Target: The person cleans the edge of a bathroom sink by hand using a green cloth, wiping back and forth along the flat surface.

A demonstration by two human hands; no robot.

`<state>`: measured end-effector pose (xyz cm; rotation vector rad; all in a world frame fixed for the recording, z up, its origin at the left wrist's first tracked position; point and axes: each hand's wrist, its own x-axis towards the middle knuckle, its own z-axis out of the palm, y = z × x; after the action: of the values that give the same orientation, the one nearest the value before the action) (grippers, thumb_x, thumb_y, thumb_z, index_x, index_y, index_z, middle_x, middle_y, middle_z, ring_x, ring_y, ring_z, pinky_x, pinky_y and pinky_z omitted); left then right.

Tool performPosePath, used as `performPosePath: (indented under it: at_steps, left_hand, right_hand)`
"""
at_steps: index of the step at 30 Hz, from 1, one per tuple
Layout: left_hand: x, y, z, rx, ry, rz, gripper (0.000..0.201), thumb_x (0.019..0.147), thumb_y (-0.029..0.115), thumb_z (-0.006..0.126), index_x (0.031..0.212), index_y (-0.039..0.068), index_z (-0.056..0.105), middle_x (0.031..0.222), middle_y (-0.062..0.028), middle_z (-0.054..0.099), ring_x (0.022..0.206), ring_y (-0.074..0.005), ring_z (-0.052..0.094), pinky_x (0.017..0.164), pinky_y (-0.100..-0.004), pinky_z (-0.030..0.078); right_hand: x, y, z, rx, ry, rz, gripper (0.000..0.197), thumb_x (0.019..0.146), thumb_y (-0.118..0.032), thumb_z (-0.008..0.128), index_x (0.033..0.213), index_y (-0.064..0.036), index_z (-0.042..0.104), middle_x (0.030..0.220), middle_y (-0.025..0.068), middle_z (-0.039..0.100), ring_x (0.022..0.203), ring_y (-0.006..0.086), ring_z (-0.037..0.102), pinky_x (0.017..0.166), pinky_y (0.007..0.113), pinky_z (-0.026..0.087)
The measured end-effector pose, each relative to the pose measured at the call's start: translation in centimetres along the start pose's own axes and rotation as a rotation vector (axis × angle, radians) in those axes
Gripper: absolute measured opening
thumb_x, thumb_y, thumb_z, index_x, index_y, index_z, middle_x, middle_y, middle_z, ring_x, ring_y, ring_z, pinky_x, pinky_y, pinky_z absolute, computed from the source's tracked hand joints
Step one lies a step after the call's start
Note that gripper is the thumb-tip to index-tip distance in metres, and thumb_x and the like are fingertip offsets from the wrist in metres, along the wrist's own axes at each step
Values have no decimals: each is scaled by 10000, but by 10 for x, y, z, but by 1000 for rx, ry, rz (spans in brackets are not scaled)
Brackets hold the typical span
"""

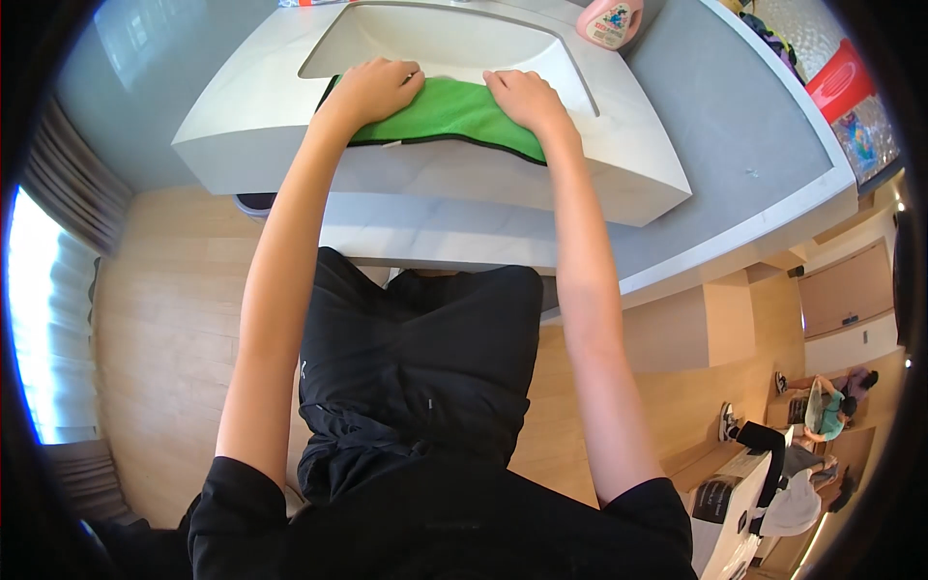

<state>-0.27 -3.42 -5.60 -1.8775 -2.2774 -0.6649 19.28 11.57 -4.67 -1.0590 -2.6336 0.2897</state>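
Note:
A green cleaning cloth (452,112) with black edging and a small pale tag lies across the front rim of a white sink (435,41). My left hand (383,89) is closed on the cloth's left part, fingers curled. At its right part, my right hand (527,99) grips the upper edge of the cloth, fingers bent toward the basin. Part of each hand's grip is hidden behind its knuckles. The cloth's lower border hangs at the front edge of the pale marble-look counter (242,124).
A pink bottle (611,21) stands at the counter's back right. Farther right are a grey surface (720,126) and a red plastic object (843,81). A curtained window (58,319) is at the left. Several people (829,416) are in the background at lower right.

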Motion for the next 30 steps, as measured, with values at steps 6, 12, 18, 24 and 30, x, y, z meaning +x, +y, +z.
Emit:
performPosePath:
  at_steps: [6,12,18,24,30]
  left_hand:
    - [-36,8,10,66,440,184,310,973,281,514,1083,78,722,1066,-131,739,1003,-344,683,917,-444,523]
    - [-96,38,16,95,617,194,321,940,199,609,1200,29,688,1247,-145,684,1187,-303,625,1038,-442,450]
    - [-129,50,8,59,569,139,397,932,175,625,1301,31,628,1354,-165,611,1278,-336,555,1114,-465,397]
    - [-118,42,-3,125,528,141,364,960,228,621,1261,28,660,1318,-169,647,1246,-346,591,1070,-455,445]
    - [-74,9,0,221,376,87,422,1009,331,538,1294,39,644,1347,-178,638,1273,-343,587,1075,-437,459]
  right_hand:
    - [-29,-18,-3,-30,67,-24,424,1012,-398,449,1026,-83,732,983,223,720,976,426,665,904,459,522]
    - [-67,-18,26,-22,517,-329,368,1008,-315,519,1131,-33,721,1161,174,720,1123,348,661,992,448,502]
    - [-124,-44,39,-107,613,-341,458,1015,-336,562,1300,14,636,1339,211,633,1293,360,557,1127,483,380]
    - [-119,-56,36,-112,573,-298,538,1006,-408,581,1313,32,618,1356,236,614,1319,373,533,1140,483,367]
    - [-68,-58,45,-121,496,-344,671,1010,-548,501,1318,39,610,1392,230,595,1341,360,522,1154,470,356]
